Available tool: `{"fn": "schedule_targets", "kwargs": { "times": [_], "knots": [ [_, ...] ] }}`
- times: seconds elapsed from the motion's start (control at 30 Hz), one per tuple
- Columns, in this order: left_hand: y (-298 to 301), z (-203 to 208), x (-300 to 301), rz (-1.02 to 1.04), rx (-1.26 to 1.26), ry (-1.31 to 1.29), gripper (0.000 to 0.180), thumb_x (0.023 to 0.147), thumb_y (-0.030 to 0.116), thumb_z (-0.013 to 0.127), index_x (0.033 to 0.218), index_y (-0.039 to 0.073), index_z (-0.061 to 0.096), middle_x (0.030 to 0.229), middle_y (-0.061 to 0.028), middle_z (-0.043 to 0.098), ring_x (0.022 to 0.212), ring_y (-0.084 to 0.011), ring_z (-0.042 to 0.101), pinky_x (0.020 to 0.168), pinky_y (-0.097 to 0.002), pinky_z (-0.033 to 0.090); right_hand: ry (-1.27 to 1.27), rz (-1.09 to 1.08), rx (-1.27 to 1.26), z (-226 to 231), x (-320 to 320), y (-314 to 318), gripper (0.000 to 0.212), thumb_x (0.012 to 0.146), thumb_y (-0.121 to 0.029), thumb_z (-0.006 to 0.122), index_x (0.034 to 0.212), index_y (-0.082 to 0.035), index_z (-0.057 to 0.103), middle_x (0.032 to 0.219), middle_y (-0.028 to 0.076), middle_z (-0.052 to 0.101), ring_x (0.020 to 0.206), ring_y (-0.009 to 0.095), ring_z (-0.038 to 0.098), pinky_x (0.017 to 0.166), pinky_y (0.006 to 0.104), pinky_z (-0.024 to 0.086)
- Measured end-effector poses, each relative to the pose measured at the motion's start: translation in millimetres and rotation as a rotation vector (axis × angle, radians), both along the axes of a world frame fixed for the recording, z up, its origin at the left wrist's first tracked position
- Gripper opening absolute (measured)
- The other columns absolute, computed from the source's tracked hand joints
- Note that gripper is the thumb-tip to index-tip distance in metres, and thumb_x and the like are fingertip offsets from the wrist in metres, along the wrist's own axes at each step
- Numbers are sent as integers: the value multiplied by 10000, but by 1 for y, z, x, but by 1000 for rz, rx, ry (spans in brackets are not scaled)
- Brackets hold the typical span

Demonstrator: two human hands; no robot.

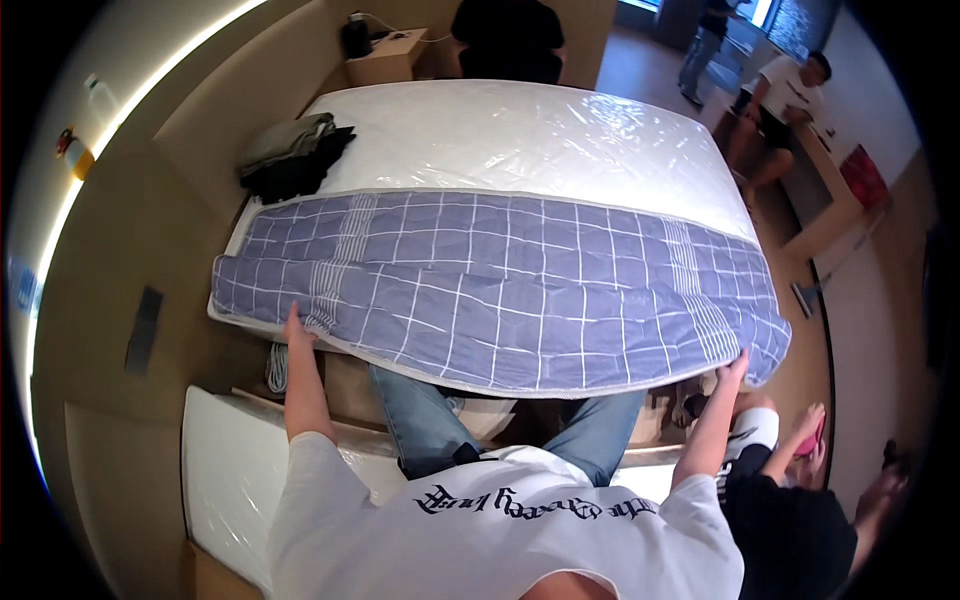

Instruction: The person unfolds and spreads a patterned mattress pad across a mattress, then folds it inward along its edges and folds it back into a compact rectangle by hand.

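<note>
A blue-grey quilted mattress pad (520, 290) with white grid lines lies across the near half of a white mattress (450, 135) in clear plastic. Its near edge is raised toward me and hangs in a shallow curve over my knees. At the left end of that edge, my left hand (295, 326) is closed on the pad. Far to the right, my right hand (735, 368) grips the same edge near the corner. The fingers of both hands are partly hidden by the fabric. Soft folds run across the pad between my hands.
Folded dark clothes (295, 155) lie on the mattress by the headboard. A second plastic-wrapped mattress (235, 480) is behind me. Close on my right sits a person in black (790, 530); other people are by the far side and the desk (820, 185). A wooden nightstand (385, 58) stands beyond.
</note>
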State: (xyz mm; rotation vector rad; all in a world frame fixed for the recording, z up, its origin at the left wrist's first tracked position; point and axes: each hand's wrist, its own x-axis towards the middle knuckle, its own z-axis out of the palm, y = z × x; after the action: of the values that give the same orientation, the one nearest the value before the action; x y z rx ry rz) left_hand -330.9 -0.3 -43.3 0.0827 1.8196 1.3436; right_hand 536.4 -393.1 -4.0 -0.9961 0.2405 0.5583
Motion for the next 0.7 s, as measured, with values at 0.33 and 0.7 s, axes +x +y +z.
{"fn": "schedule_targets", "kwargs": {
  "times": [0.33, 0.7],
  "knots": [
    [0, -28, -54, 49, 227, -524, 514, 673, 391, 728, 964, 41, 489, 840, -92, 559, 856, -244, 548, 776, -424, 468, 91, -106, -61, 6, -33, -58, 333, 839, -129, 416, 1106, 65, 461, 1153, 174, 507, 1077, 303, 483, 961, 439, 342],
    [-51, 86, -37, -119, 710, -357, 380, 837, 227, 493, 1140, 0, 463, 1178, -135, 506, 1107, -279, 464, 949, -407, 348, -152, -223, 2, 28, -50, -106, 561, 839, -403, 510, 1261, -52, 396, 1283, 95, 426, 1163, 272, 403, 998, 437, 292]
  ]
}}
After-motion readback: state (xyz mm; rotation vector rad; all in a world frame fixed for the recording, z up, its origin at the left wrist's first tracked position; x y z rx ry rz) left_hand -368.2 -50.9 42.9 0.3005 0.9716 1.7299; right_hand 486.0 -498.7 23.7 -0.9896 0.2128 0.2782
